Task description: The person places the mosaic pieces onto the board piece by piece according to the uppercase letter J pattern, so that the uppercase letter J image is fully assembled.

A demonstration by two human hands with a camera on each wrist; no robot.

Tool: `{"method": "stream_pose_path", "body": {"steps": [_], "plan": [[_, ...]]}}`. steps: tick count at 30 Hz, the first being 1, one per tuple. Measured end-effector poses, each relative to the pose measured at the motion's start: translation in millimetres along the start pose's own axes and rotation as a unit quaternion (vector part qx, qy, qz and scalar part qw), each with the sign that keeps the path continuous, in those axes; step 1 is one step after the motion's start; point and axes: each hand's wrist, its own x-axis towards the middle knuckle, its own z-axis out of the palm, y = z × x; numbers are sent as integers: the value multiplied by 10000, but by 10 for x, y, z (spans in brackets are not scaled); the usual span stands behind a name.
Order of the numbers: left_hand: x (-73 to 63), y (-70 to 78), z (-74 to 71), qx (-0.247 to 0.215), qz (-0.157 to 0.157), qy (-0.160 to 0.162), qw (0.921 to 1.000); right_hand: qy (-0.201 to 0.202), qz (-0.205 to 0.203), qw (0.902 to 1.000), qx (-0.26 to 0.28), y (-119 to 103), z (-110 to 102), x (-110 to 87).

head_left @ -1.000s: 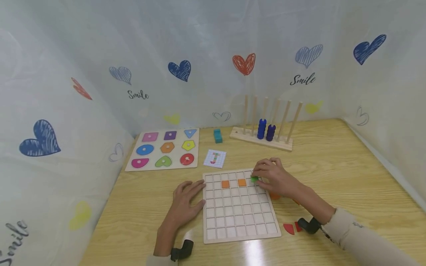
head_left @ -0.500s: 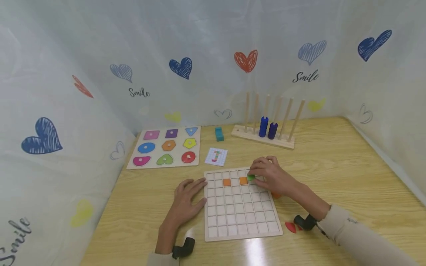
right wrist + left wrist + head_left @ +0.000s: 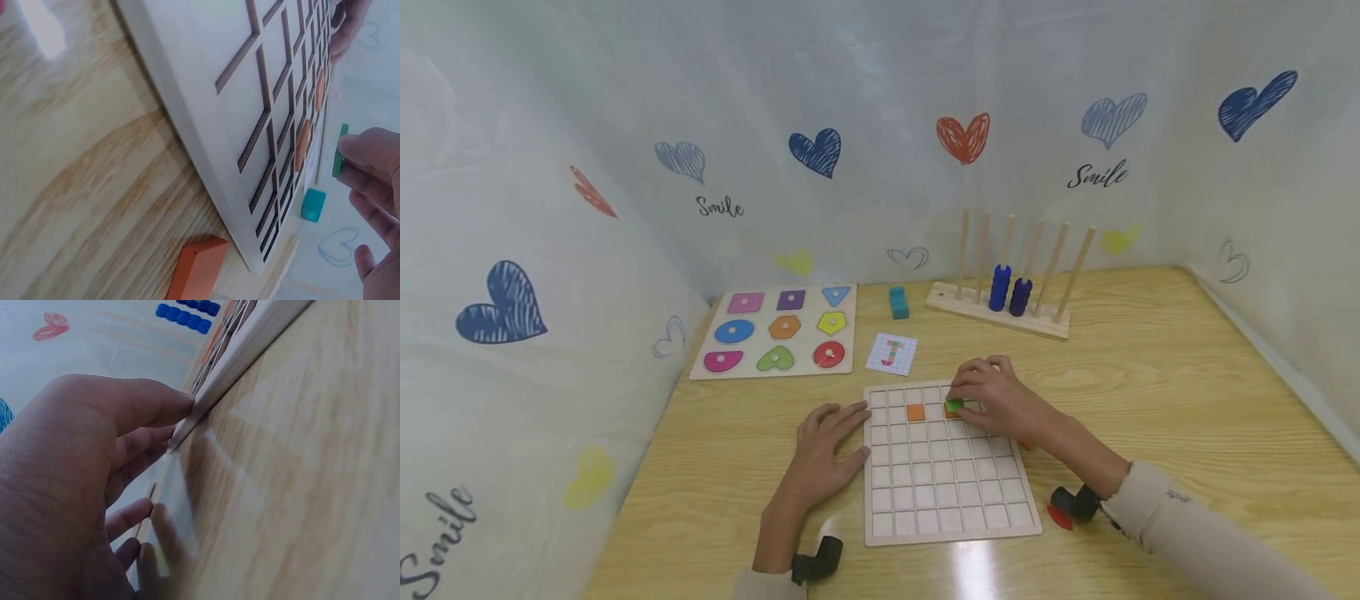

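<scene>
My right hand (image 3: 1003,402) pinches a green square tile (image 3: 954,405) between thumb and fingers, over the upper part of a wooden grid board (image 3: 951,525). In the right wrist view the green tile (image 3: 340,150) shows edge-on, held above the board. One orange square tile (image 3: 916,412) lies in a cell of the second row. Another orange tile (image 3: 302,145) sits further right in that row, partly covered by the green one in the head view. My left hand (image 3: 823,450) has its fingers extended, with fingertips touching the board's left edge (image 3: 206,397).
Behind the board lies a pattern card (image 3: 892,354) near a teal block (image 3: 898,303). A shape puzzle board (image 3: 775,333) is at the back left, a peg stand (image 3: 992,313) with blue beads at the back right. An orange block (image 3: 199,269) and red piece (image 3: 1060,517) lie right of the board.
My right hand has moved left with the green tile, from the board's upper right to over the right-hand orange tile. The left hand stays at the board's edge.
</scene>
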Motion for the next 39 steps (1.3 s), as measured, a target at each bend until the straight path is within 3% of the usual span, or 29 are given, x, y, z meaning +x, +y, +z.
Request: {"method": "stream_pose_path", "body": {"steps": [10,32,39], "plan": [[6,-10,5,-47,35,31,10000,-26,-87,9999,-79,-41,95,80],[9,-10,-12,38,145,-19,9999,-685,45,9964,-504,-105,210,174],[7,-20,-7,98,177,-5,9998,-694,-78,9958,-593,-101,236,163]]}}
